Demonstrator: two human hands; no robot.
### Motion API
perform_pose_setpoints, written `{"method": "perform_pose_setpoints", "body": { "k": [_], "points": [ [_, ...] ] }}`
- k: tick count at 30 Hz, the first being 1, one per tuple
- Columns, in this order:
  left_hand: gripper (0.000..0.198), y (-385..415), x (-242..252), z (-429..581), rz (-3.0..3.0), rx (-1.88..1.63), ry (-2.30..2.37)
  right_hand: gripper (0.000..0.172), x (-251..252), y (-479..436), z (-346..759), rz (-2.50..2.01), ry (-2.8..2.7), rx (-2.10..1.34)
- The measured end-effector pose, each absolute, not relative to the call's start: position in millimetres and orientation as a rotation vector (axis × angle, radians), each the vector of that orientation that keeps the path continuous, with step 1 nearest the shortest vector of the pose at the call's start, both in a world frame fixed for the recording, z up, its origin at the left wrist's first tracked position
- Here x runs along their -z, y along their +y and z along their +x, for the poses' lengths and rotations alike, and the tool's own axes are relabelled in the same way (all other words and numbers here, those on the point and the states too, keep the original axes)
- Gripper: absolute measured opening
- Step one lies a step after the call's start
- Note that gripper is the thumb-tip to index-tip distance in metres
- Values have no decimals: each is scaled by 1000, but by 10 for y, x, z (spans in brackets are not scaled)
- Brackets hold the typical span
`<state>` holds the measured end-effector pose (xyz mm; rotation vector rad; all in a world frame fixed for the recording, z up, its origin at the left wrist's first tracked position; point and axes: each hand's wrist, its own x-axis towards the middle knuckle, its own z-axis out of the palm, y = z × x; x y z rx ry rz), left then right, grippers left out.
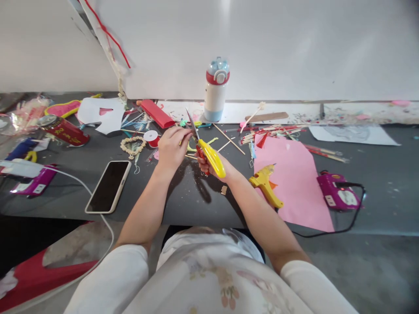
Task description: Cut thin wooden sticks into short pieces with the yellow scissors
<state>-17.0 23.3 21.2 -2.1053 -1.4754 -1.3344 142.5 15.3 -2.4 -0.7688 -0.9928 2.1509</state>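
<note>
My right hand (204, 165) is closed round the handles of a pair of scissors (212, 158). One handle shows yellow, with some red below it. The narrow blades point up and away, close by the fingertips of my left hand (173, 147). Those fingers are pinched together beside the blades; what they hold, if anything, is too small to make out. Left of that hand lie a red thread spool (151, 138) with a white top and a beige beaded loop (133, 147). A small tan piece (224, 190) rests on the table below the scissors.
A bottle (216, 93) stands at the back. To the right are a yellow glue gun (266, 185) on pink paper (299, 187) and a purple power box (340, 192) with a black cord. A phone (108, 187), a white cable and a red can (67, 131) lie left.
</note>
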Motion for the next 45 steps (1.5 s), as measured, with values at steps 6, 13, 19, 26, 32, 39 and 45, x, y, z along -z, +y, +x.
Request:
{"method": "perform_pose_setpoints", "body": {
  "k": [6,13,19,26,32,39,45],
  "points": [
    [20,221,-186,-150,-2063,1409,-1497,31,-53,176,1433,-765,-937,-2295],
    [17,212,-203,-122,-2074,1506,-1428,31,-48,122,1432,-688,-993,-2254],
    [16,203,-225,-89,-2063,1536,-1474,24,-67,124,1442,-683,-927,-2238],
    [17,192,-244,-74,-2066,1474,-1462,20,-62,123,1449,-686,-895,-2245],
    [17,180,-258,-67,-2094,1459,-1474,25,-52,130,1443,-703,-921,-2235],
    [18,190,-248,-82,-2124,1444,-1487,33,36,152,1443,-669,-983,-2221],
    [21,189,-236,-81,-2143,1402,-1488,34,88,138,1448,-655,-1034,-2149]
  ]
}}
